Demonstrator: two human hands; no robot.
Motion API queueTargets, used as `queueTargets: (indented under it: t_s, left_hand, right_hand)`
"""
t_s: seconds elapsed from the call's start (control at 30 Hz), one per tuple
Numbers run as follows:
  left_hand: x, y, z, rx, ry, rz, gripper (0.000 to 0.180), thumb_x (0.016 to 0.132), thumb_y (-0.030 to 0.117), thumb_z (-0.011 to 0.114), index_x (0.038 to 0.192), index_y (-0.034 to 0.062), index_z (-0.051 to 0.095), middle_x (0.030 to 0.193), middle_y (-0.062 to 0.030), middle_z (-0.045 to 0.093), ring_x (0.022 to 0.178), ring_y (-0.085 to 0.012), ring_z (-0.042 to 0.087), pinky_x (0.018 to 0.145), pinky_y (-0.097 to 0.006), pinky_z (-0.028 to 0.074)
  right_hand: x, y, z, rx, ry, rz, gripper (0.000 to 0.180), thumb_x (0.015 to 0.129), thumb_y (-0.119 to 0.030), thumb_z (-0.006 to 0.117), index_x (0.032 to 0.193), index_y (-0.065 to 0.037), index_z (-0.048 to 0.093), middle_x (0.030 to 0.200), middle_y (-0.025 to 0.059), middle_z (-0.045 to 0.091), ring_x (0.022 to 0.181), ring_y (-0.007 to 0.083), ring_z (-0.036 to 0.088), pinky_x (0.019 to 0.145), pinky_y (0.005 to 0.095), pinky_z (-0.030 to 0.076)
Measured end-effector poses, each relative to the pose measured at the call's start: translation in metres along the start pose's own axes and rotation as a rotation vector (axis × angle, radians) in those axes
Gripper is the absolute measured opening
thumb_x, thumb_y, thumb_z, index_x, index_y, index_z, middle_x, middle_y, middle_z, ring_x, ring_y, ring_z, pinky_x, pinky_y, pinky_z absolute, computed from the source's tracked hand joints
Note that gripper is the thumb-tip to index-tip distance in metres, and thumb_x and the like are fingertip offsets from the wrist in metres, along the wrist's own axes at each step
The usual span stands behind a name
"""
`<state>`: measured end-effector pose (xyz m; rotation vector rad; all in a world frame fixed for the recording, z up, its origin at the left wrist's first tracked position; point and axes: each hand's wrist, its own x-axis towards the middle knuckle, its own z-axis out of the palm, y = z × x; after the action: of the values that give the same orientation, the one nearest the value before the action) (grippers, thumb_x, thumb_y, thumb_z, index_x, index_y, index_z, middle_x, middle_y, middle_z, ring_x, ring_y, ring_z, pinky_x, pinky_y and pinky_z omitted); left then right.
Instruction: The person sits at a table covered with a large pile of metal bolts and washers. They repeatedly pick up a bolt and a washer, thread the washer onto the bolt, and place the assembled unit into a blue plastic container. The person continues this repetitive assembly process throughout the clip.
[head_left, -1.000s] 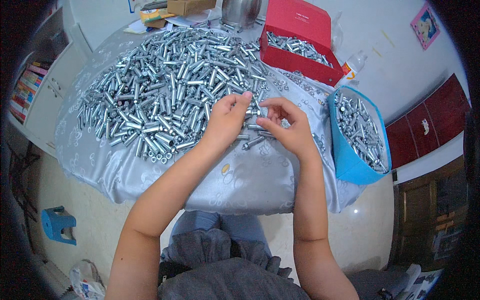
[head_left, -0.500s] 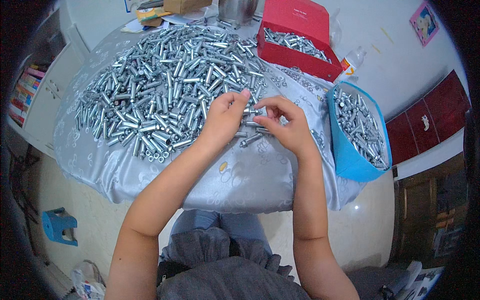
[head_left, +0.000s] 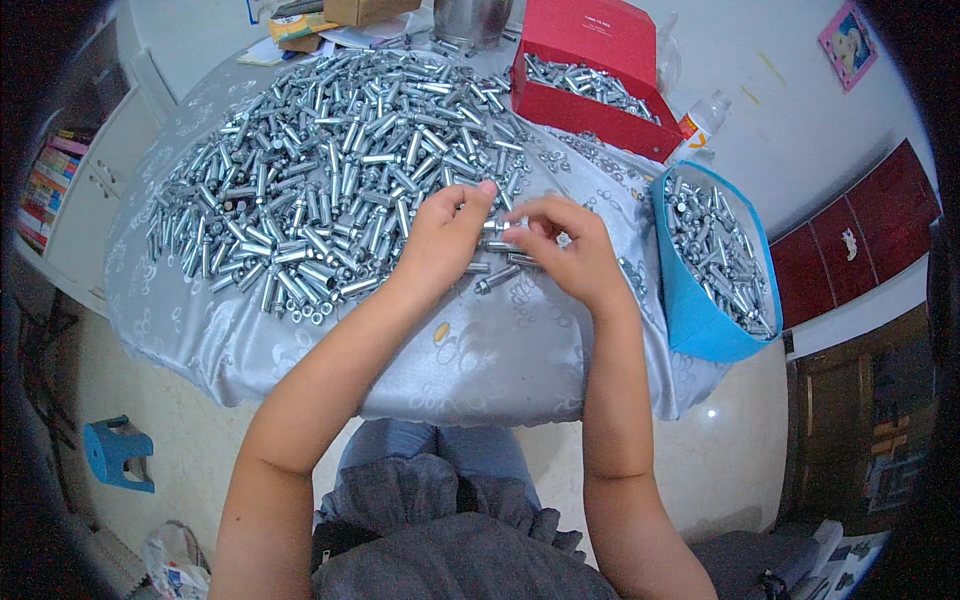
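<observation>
A metal expansion bolt (head_left: 494, 226) lies crosswise between my hands, just above the near right side of the pile. My left hand (head_left: 447, 230) is closed around one end of it, thumb pointing up. At its other end, the thumb and forefinger of my right hand (head_left: 572, 248) pinch it; those fingertips are slightly blurred. Beneath and beside my hands, a few more bolts (head_left: 497, 279) rest on the cloth. A large heap of the same silver bolts (head_left: 340, 170) spreads to the left and beyond my left hand.
A blue fabric bin (head_left: 700, 325) full of bolts stands at the table's right edge. Behind it are an open red box (head_left: 590, 118) with more bolts, a plastic bottle (head_left: 706, 118) and loose nuts or washers (head_left: 590, 150). A metal pot (head_left: 470, 22) and cardboard box (head_left: 370, 10) stand at the back.
My right fingertips have shifted slightly at the bolt's end. The left hand keeps its hold, and the whole view has moved a little.
</observation>
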<state>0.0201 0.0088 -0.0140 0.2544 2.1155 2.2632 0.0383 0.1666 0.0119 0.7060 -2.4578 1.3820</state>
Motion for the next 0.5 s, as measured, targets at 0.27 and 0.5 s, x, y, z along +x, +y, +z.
queueTargets:
  t_s: [0.27, 0.5]
  left_hand:
    - [0.001, -0.002, 0.001, 0.003, 0.014, 0.004, 0.033, 0.085, 0.039, 0.05, 0.076, 0.0075, 0.054, 0.048, 0.0058, 0.038, 0.04, -0.0038, 0.033, 0.036, -0.021, 0.023]
    - [-0.003, 0.003, 0.002, 0.03, -0.009, -0.013, 0.036, 0.086, 0.039, 0.049, 0.076, 0.0047, 0.055, 0.053, 0.0035, 0.042, 0.046, -0.0048, 0.036, 0.042, -0.022, 0.027]
  right_hand:
    - [0.001, -0.002, 0.003, 0.014, 0.033, -0.032, 0.021, 0.067, -0.015, 0.071, 0.083, -0.006, 0.061, 0.064, -0.0002, 0.047, 0.054, 0.007, 0.04, 0.048, 0.0221, 0.034]
    - [0.0, -0.009, 0.002, 0.042, 0.003, 0.081, 0.024, 0.071, -0.013, 0.068, 0.091, -0.006, 0.056, 0.065, 0.0003, 0.049, 0.057, 0.008, 0.043, 0.051, 0.0219, 0.036]
